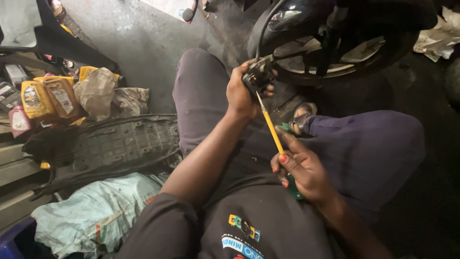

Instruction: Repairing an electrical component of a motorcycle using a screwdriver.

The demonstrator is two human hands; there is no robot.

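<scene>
My left hand (242, 93) grips a small black switch housing (258, 74) with a cable running up from it, held above my raised left knee. My right hand (302, 168) holds a screwdriver (273, 129) with a yellow shaft and green handle; its metal tip is set into the housing. Both hands are over my lap as I sit on the ground. Just beyond the housing stands a motorcycle wheel (335, 52) with a dark tyre.
At left lie yellow oil bottles (45, 98), a red bottle (19, 120), crumpled bags (103, 96), a black ribbed plastic panel (120, 144) and a pale sack (96, 213). My sandalled foot (302, 117) rests by the wheel. The concrete floor (139, 43) is grey and stained.
</scene>
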